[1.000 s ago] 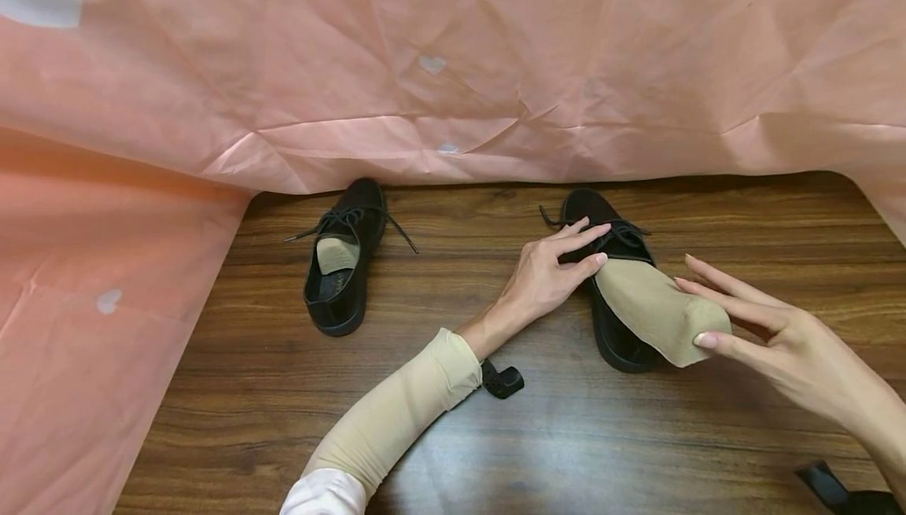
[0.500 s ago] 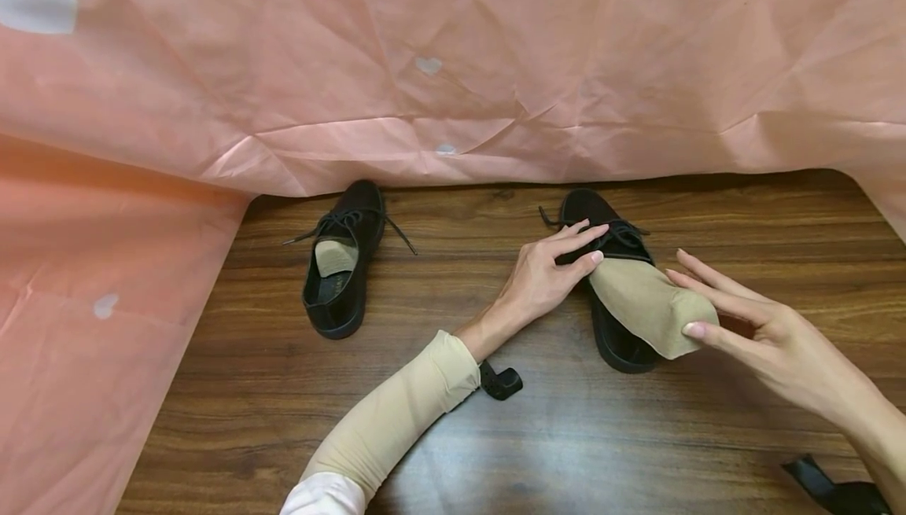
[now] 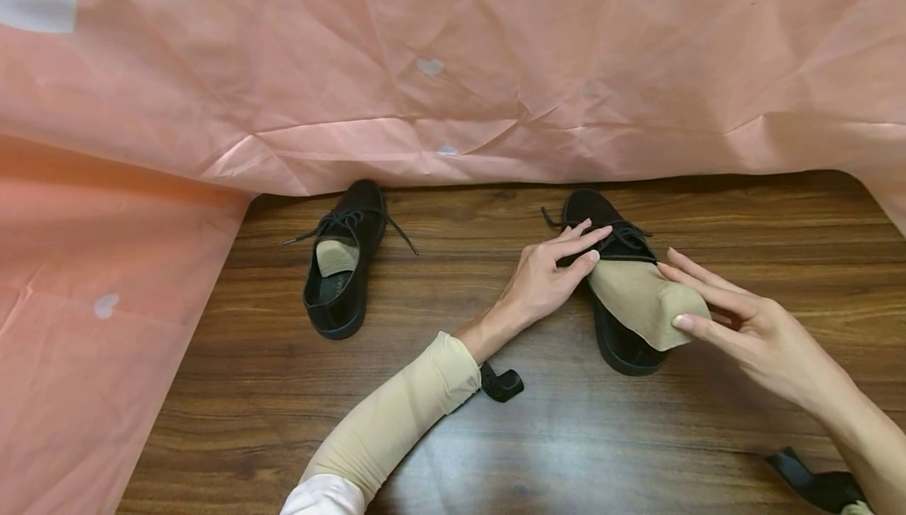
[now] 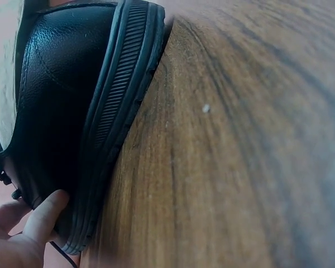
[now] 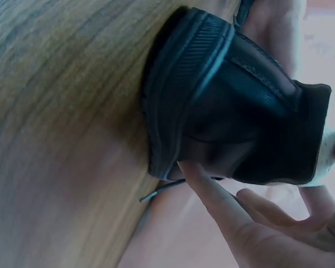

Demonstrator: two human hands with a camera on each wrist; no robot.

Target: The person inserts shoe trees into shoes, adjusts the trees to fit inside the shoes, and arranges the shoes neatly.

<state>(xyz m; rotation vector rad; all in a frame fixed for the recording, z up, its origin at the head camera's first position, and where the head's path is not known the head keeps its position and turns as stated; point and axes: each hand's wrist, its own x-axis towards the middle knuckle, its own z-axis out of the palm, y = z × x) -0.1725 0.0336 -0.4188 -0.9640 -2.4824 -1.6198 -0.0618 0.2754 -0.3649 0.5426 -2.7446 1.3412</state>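
Observation:
On the right in the head view, a black lace-up shoe stands on the wooden surface, toe away from me. A beige insole lies partly inside it; its front end is hidden under the upper, and its cupped heel end sticks up past the opening. My left hand holds the shoe's upper near the laces, thumb by the opening. My right hand pinches the insole's heel end, thumb on the near side and fingers at the far edge. The right wrist view shows the shoe's heel from behind.
A second black lace-up shoe stands at the left with a beige piece inside. A pink sheet with pale hearts hangs behind and on the left. Black straps show near both wrists.
My right hand has moved left and slightly forward, carrying the insole's heel end closer over the shoe's opening; the insole bends more. The left hand stays nearly still on the shoe.

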